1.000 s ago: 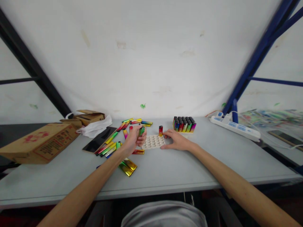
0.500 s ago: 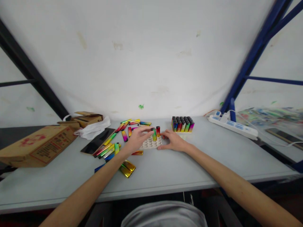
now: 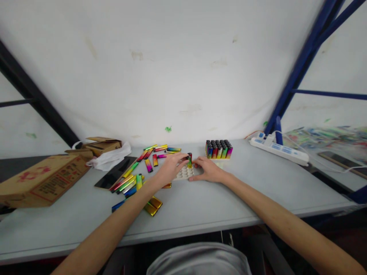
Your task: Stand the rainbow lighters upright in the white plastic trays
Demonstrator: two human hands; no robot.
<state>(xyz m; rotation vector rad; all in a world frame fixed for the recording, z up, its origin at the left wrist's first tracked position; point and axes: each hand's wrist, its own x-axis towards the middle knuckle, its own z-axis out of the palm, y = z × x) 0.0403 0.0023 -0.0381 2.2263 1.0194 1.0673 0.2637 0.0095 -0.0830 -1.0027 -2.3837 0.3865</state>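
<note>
A white tray with round holes (image 3: 183, 173) lies on the table between my two hands. My left hand (image 3: 171, 166) reaches over its left side, its fingertips closed on a shiny lighter (image 3: 189, 163) that stands upright at the tray's back right. Another upright lighter is partly hidden just behind it. My right hand (image 3: 207, 170) is at the tray's right edge, thumb and fingers curved apart, steadying the side. Many loose colourful lighters (image 3: 139, 181) are scattered to the left of the tray, some partly covered by my left forearm.
A full block of upright lighters (image 3: 219, 149) stands at the back right. Farther right is a white power strip (image 3: 279, 151). On the left are a cardboard box (image 3: 43, 177), a white plastic bag (image 3: 110, 159) and a dark flat panel (image 3: 116, 172).
My left hand has moved slightly right and its fingertips now cover more of the lighter, which sits closer to the red one behind. The whole view has shifted a little.
</note>
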